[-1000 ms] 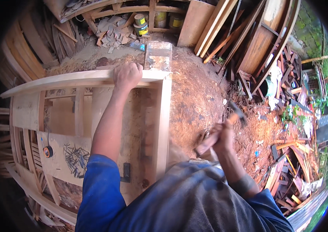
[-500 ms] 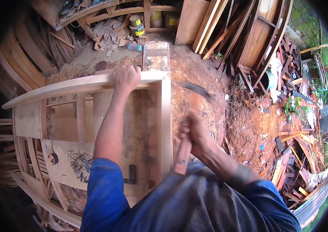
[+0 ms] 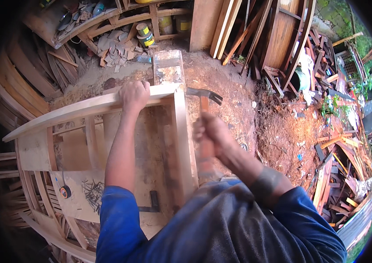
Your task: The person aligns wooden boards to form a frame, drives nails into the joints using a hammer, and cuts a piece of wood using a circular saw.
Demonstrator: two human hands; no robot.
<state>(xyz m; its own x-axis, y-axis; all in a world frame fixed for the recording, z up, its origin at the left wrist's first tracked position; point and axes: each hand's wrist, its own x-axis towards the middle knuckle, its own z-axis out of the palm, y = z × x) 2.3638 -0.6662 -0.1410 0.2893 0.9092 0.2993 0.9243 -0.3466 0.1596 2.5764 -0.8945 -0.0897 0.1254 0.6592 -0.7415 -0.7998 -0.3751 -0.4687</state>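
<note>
My left hand (image 3: 134, 96) is wrapped over the top rail (image 3: 81, 98) of a pale wooden frame, close to its right corner. In my right hand (image 3: 215, 135) is a claw hammer (image 3: 205, 153), gripped by its wooden handle. The hammer's dark metal head touches or nearly touches the outer side of the frame's corner, next to the right-hand upright (image 3: 181, 131); I cannot tell which. Motion blurs the hand and handle. On a panel inside the frame lie a pile of nails (image 3: 92, 193), a tape measure (image 3: 65, 191) and a dark L-shaped tool (image 3: 154, 201).
A worn wooden block (image 3: 168, 65) stands just beyond the frame's corner. Cans (image 3: 145, 37) and wood scraps (image 3: 118, 48) sit at the back. Boards (image 3: 282, 35) lean at the back right, and a heap of offcuts (image 3: 334, 175) covers the ground at right.
The hammer has swung left, bringing its head to the frame's corner. My left hand keeps its hold on the rail. The whole view has shifted slightly.
</note>
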